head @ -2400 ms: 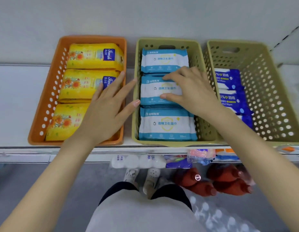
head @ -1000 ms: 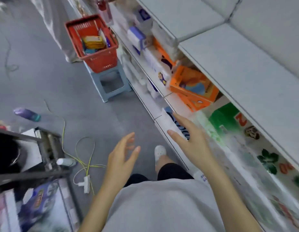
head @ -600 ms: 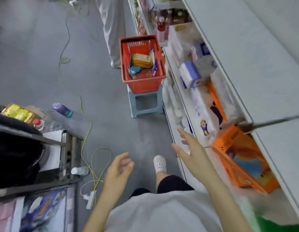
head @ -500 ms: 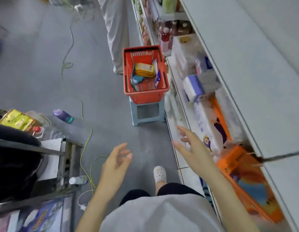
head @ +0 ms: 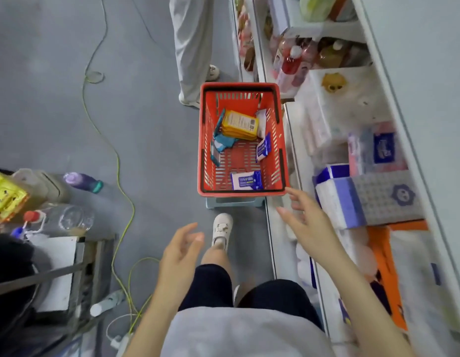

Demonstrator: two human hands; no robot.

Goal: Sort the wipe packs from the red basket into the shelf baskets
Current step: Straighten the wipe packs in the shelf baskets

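The red basket [head: 276,140] stands on a pale blue stool [head: 234,202] in the aisle, straight ahead of me. Inside lie a stack of yellow wipe packs [head: 239,124], teal packs [head: 221,145] along the left wall, and blue-and-white packs [head: 245,180] near the front and right wall [head: 263,149]. My right hand [head: 305,222] is empty with fingers spread, just short of the basket's near right corner. My left hand [head: 181,249] hangs empty and relaxed, lower and to the left. The shelf baskets are out of view.
Store shelves [head: 365,176] with tissue packs and bottles run along the right. Another person's legs [head: 191,47] stand beyond the basket. A yellow cable [head: 118,161] snakes over the grey floor. A cart with bottles [head: 56,220] stands at the left.
I turned away from the shelf baskets and walked down the aisle. The red basket has come much closer. Both empty hands have risen toward it.
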